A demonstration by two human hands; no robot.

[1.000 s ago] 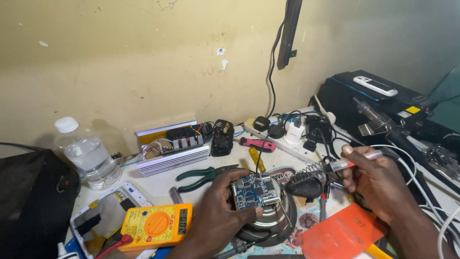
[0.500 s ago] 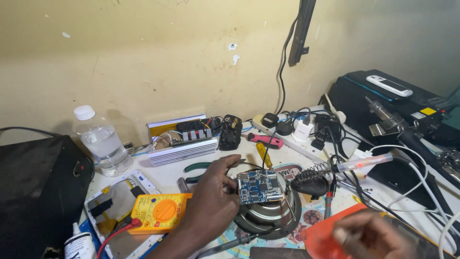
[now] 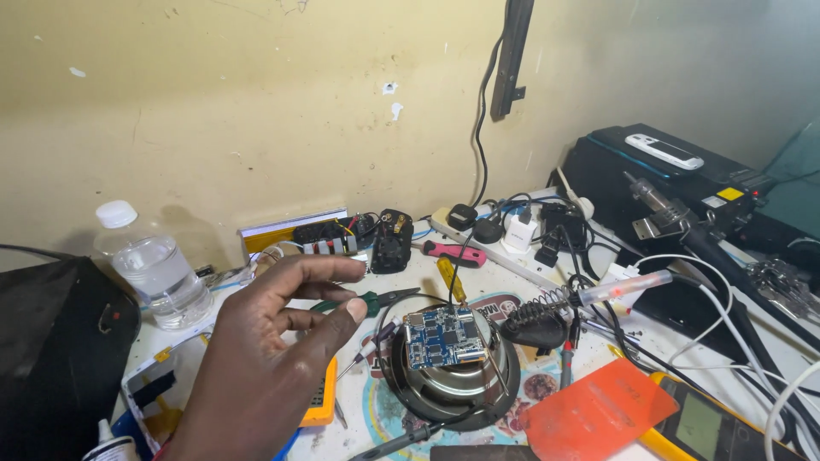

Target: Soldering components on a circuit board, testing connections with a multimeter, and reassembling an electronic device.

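The table runs from under the left hand away to its right, crowded with gear. Largest on it is a black case far to the right of the hand, against the wall. On the hand's other side, a dark bag sits close to its left, and a clear water bottle stands just beyond it, up and to the left.

The left hand is raised above the table's near edge, fingers loosely spread, thumb and forefinger parted, gripping nothing. The right hand is out of view.

Just right of the thumb lies a round black speaker, cone up, and on it rests the small blue circuit board, flat, roughly square, apart from the fingertips but near them. It lies to the right and slightly ahead of the left hand, which is the only hand close to it.

Beyond the board to the right, a soldering iron sits in its coiled stand, long axis running left to right. Green-handled pliers lie just behind the thumb, and a yellow multimeter peeks out beneath the palm.
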